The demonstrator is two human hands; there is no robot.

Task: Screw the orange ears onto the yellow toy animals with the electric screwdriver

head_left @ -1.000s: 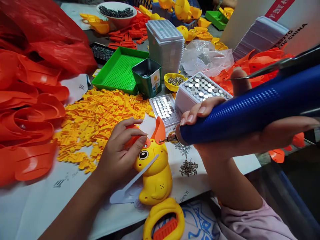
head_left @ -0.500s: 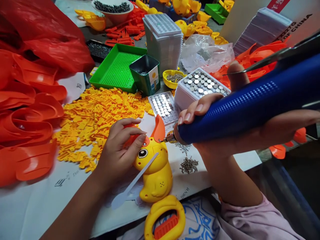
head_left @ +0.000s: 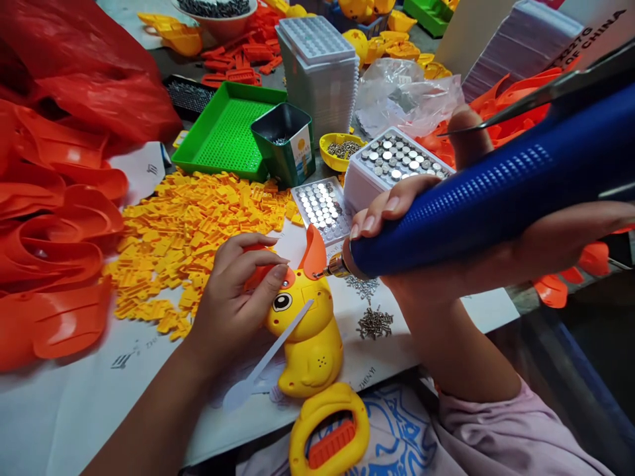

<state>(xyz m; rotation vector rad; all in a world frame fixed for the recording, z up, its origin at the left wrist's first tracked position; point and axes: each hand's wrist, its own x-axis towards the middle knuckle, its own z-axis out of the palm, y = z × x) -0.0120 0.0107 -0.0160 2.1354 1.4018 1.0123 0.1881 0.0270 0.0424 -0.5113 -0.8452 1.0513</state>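
Head view, left to right: one red bag (head_left: 74, 73) above a pile of orange shells (head_left: 49, 251), too overlapped to count. Next comes a heap of yellow clips (head_left: 198, 218), far too many to count, with one green tray (head_left: 223, 132) and one tin (head_left: 284, 142) behind it.

One yellow toy (head_left: 305, 330) lies on the white paper at the near edge, with one white strip (head_left: 278, 344) slanting across it and one orange ear (head_left: 312, 251) standing up. Behind it are two trays of cells, a flat one (head_left: 322, 208) and a raised box (head_left: 391, 165). Two small screw heaps (head_left: 374, 322) lie right of the toy.

The left hand (head_left: 233, 304) is curled over the toy's head, thumb and forefinger pinching an orange piece that it mostly hides. The right hand (head_left: 446, 271) is wrapped tight round one blue driver (head_left: 496, 192), fingers folded over the barrel. The bit (head_left: 328, 270) seems to touch the base of the ear, but its tip is hidden behind it.

The driver's rear runs off the right edge.
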